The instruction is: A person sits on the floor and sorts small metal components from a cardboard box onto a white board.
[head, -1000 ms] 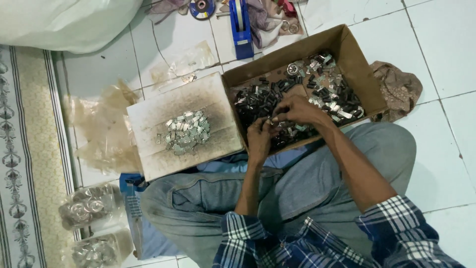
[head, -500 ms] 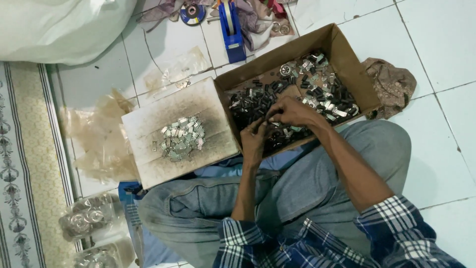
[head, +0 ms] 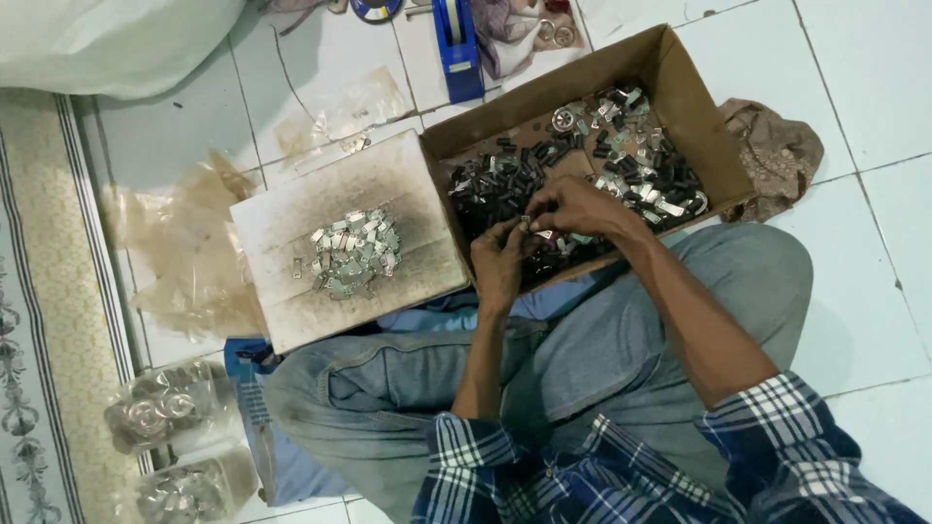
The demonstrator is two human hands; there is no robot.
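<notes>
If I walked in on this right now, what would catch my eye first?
Probably the two hands, left and right, meeting over a small metal piece at the near edge of a cardboard box full of dark and silvery parts. Left of the box, a small heap of shiny clips sits on a grimy white board.

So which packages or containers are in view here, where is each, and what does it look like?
Cardboard box: upper right, brown, open, full of small dark and silvery metal parts.
Cardboard flap: centre left, pale, grimy, bearing silvery pieces.
Clear plastic bags: lower left, filled with shiny parts.
Tape dispenser: top, blue.
</notes>
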